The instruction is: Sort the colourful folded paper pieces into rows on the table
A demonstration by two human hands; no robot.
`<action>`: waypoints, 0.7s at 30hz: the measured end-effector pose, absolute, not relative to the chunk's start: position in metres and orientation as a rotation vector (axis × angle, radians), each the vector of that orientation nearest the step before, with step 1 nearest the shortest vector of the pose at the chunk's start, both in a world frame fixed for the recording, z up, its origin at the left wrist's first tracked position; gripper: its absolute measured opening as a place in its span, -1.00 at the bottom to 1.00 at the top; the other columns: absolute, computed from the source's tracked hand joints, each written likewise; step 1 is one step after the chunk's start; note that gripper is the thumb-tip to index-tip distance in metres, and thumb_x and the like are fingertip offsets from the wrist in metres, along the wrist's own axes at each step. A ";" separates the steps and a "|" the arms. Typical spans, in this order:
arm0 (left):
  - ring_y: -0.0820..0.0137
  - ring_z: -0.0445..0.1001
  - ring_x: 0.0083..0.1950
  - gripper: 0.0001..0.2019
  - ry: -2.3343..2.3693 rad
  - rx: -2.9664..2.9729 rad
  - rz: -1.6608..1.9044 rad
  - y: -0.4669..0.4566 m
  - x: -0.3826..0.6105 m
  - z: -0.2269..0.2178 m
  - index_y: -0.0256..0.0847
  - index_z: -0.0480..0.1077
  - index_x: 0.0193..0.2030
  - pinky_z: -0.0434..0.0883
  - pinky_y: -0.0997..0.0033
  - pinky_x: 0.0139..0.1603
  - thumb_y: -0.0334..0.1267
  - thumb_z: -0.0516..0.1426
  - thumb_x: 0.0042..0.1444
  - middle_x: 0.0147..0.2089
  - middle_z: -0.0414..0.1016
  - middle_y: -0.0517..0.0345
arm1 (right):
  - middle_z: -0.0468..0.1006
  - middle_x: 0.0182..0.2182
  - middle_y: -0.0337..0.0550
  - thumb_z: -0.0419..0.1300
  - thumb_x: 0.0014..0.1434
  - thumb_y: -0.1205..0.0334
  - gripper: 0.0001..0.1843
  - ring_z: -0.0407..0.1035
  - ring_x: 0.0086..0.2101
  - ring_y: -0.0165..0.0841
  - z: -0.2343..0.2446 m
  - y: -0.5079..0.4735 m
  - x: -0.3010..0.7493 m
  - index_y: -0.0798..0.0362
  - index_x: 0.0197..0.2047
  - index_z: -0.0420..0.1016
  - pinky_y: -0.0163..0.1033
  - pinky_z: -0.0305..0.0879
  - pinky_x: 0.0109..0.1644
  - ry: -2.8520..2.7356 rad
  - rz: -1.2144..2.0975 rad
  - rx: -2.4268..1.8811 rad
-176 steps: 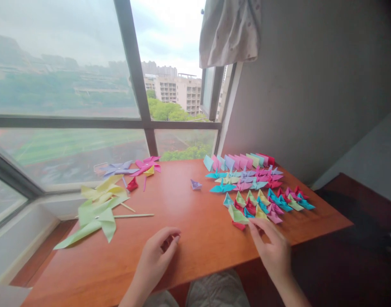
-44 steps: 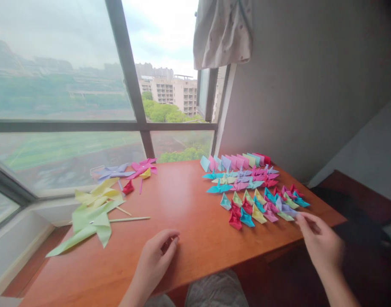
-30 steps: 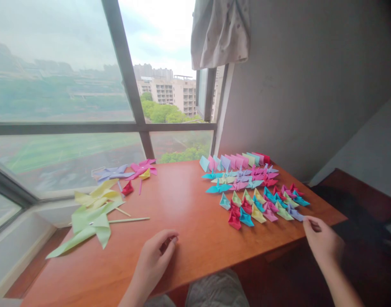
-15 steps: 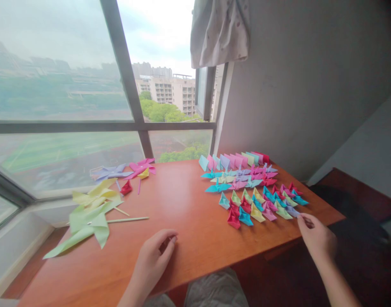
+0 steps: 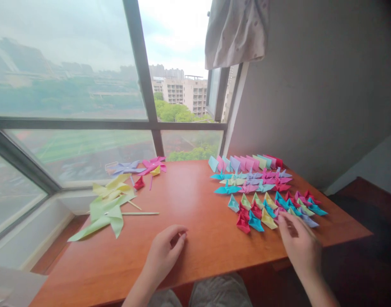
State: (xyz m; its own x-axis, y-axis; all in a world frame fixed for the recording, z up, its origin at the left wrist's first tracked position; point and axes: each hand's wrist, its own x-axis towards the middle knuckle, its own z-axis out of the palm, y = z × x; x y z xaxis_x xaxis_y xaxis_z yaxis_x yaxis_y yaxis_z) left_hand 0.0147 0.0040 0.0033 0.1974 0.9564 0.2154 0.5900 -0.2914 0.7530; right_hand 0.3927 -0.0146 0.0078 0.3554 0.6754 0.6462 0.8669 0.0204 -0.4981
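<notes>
My left hand [image 5: 165, 256] rests on the red-brown wooden table [image 5: 198, 200] near its front edge, loosely curled, thumb apart from the fingers, nothing visible in it. My right hand [image 5: 299, 245] reaches over the front right of the table. Its fingers are stretched out, and their tips touch the near row of small folded paper pieces [image 5: 265, 211] in red, blue, yellow, green, pink and purple. Behind that row lie a row of paper cranes [image 5: 249, 183] and a back row of upright folded pieces [image 5: 246, 162].
Paper pinwheels on sticks lie at the table's left: a large green one [image 5: 101, 215], a yellow one [image 5: 112, 189], a purple one [image 5: 125, 167] and a pink one [image 5: 152, 165], with a small red piece [image 5: 139, 183]. A window [image 5: 144, 85] stands behind, a grey wall [image 5: 310, 85] to the right.
My right hand moved left from the right end of the near row, where a purple piece now lies, to the middle of that row. The view shifted a little. My left hand stayed put.
</notes>
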 end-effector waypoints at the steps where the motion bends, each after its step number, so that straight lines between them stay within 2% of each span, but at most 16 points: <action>1: 0.36 0.52 -0.36 -0.79 1.438 1.951 0.934 0.005 0.015 0.004 -0.18 0.51 -0.18 0.44 0.45 -0.31 -0.22 0.06 0.22 -0.30 0.61 0.10 | 0.61 -0.26 -0.01 0.11 0.23 0.06 -0.70 0.49 -0.37 -0.29 0.010 -0.013 0.367 0.08 -0.20 0.56 -0.25 0.39 -0.27 -1.486 -0.195 -1.596; 5: 0.35 0.54 -0.35 -0.76 1.470 1.930 0.962 0.017 0.007 0.012 -0.19 0.52 -0.17 0.45 0.44 -0.34 -0.21 0.04 0.19 -0.27 0.62 0.08 | 0.58 -0.31 -0.09 0.05 0.30 0.24 -0.78 0.47 -0.38 -0.37 0.003 -0.008 0.279 0.04 -0.16 0.53 -0.34 0.41 -0.30 -1.747 0.152 -1.306; 8: 0.34 0.55 -0.33 -0.72 1.652 1.973 0.976 0.040 -0.019 0.024 -0.19 0.52 -0.14 0.45 0.42 -0.34 -0.18 0.02 0.18 -0.26 0.63 0.08 | 0.57 -0.33 -0.12 0.04 0.30 0.29 -0.78 0.48 -0.38 -0.39 -0.008 -0.007 0.245 0.03 -0.15 0.51 -0.36 0.41 -0.30 -1.812 0.302 -1.239; 12: 0.32 0.57 -0.24 -0.70 2.202 2.098 0.691 0.082 -0.068 0.044 -0.14 0.48 -0.05 0.45 0.39 -0.20 -0.19 0.02 0.17 -0.13 0.61 0.12 | 0.57 -0.34 -0.13 0.03 0.29 0.32 -0.77 0.48 -0.37 -0.37 -0.018 -0.007 0.234 0.03 -0.15 0.52 -0.34 0.41 -0.28 -1.854 0.356 -1.239; 13: 0.26 0.57 -0.20 -0.69 2.294 2.080 0.656 0.091 -0.079 0.048 -0.17 0.47 -0.03 0.45 0.34 -0.17 -0.21 0.02 0.16 -0.09 0.59 0.05 | 0.57 -0.34 -0.13 0.03 0.29 0.32 -0.77 0.49 -0.36 -0.37 -0.019 -0.007 0.235 0.03 -0.15 0.52 -0.34 0.41 -0.27 -1.855 0.361 -1.244; 17: 0.09 0.53 -0.08 -0.65 2.490 2.043 0.550 0.118 -0.103 0.058 -0.23 0.43 0.06 0.42 0.20 -0.14 -0.23 -0.02 0.20 0.04 0.50 -0.16 | 0.57 -0.33 -0.13 0.03 0.29 0.32 -0.77 0.49 -0.34 -0.37 -0.020 -0.008 0.238 0.02 -0.16 0.52 -0.35 0.41 -0.26 -1.849 0.380 -1.262; 21: 0.06 0.52 -0.08 -0.69 2.543 2.054 0.409 0.129 -0.104 0.060 -0.19 0.45 -0.01 0.40 0.24 -0.19 -0.26 -0.01 0.19 0.02 0.51 -0.13 | 0.58 -0.32 -0.12 0.02 0.28 0.32 -0.76 0.50 -0.33 -0.36 -0.020 -0.008 0.237 0.03 -0.14 0.52 -0.35 0.42 -0.25 -1.847 0.357 -1.253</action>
